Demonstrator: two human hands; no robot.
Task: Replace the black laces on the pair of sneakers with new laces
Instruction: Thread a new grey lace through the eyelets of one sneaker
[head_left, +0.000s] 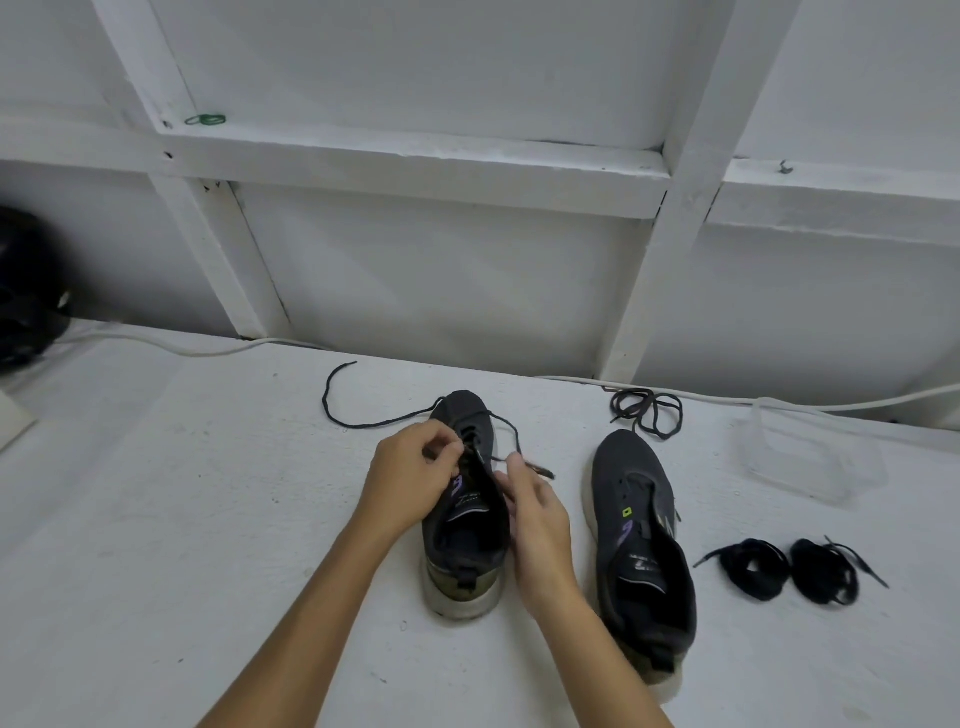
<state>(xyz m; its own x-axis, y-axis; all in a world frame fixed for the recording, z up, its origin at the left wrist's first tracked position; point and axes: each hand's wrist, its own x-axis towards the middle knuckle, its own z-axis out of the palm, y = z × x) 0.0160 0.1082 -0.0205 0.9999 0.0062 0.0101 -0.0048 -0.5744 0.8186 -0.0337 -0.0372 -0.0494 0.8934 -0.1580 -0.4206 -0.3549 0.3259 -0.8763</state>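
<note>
Two dark sneakers stand on the white surface, toes pointing away from me. The left sneaker (465, 540) still carries a black lace (337, 415) through its front eyelets; one long end trails off to the left. My left hand (410, 478) pinches the lace at the eyelets. My right hand (535, 514) pinches the other lace end beside the tongue. The right sneaker (639, 551) has no lace. A loose pulled-out lace (647, 410) lies behind it. Two coiled black laces (750, 566) (826, 571) lie to its right.
A clear plastic container (810, 457) sits at the far right. A white cable (197, 348) runs along the foot of the white panelled wall. A dark object (26, 291) sits at the far left. A green rubber band (205, 120) lies on the wall ledge.
</note>
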